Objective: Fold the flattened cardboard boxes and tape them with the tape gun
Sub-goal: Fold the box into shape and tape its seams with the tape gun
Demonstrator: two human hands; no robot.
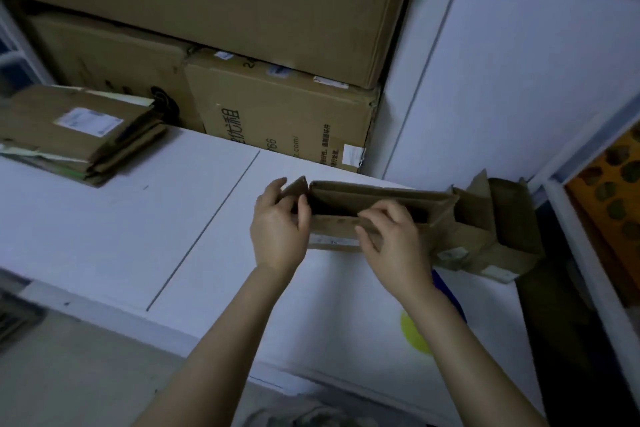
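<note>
A small brown cardboard box (pixel 374 196) stands half opened on the white table (pixel 104 236), its open top facing me. My left hand (pixel 278 229) grips its left end, thumb on the small side flap. My right hand (pixel 391 236) pinches the near long flap at the box's front wall. A stack of flattened cardboard boxes (pixel 79 132) lies at the table's far left. No tape gun is in view.
Several opened brown boxes (pixel 491 236) stand at the right edge of the table. Large cardboard cartons (pixel 277 107) are stacked against the back. A white wall panel (pixel 502 80) rises at right. A yellow-green disc (pixel 414 333) shows under my right forearm.
</note>
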